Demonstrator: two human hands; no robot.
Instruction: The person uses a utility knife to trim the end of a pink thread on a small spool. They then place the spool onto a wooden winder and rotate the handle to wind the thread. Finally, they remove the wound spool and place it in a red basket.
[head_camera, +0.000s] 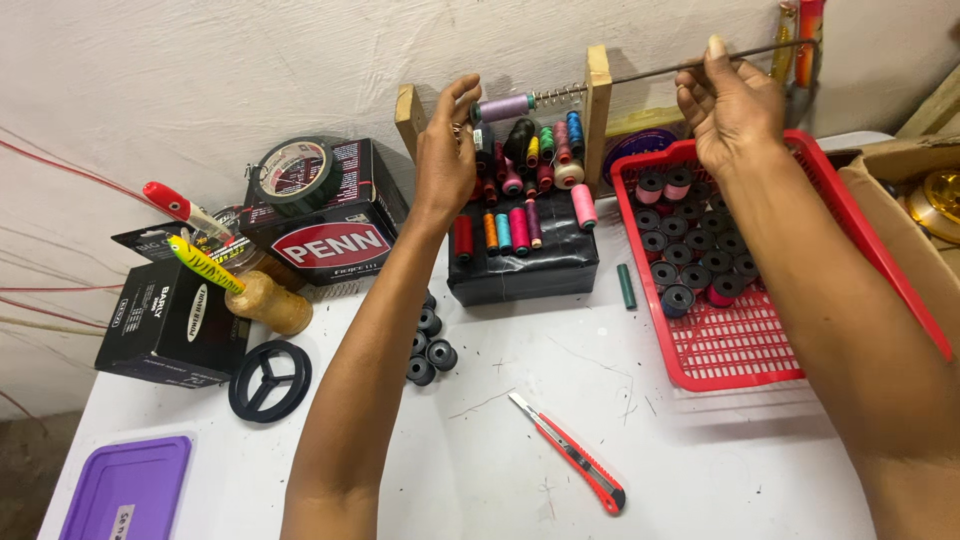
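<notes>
White table (520, 470) fills the frame, flecked with thread scraps. At right, a red plastic basket (745, 350) holding rows of black bobbins (690, 270), some wound pink. Left of centre, black boxes (170, 325) stacked, a roll of tape (295, 170) on top of the upper one, a black wheel-shaped part (270, 380) in front, purple lid (130, 490) at lower left. Centre top: a black block (525, 270) crowded with coloured thread spools (520, 190), set under a wooden frame (598, 110). Loose black bobbins (428, 350) lie in a cluster beside the left forearm; a red utility knife (570, 455) lies low centre, a small green tube (626, 285) between block and basket. A thin metal rod (660, 68) with a spring runs through the frame, upper centre to upper right, carrying a lilac spool (503, 107) at its left end. Left hand (445, 150), fingers curled, thumb and fingertips closed on the lilac spool's end. Right hand (730, 105) pinches the rod near its right end, fingers together around it. Spool sits horizontal, thread neatly wound, between the frame's two uprights.
</notes>
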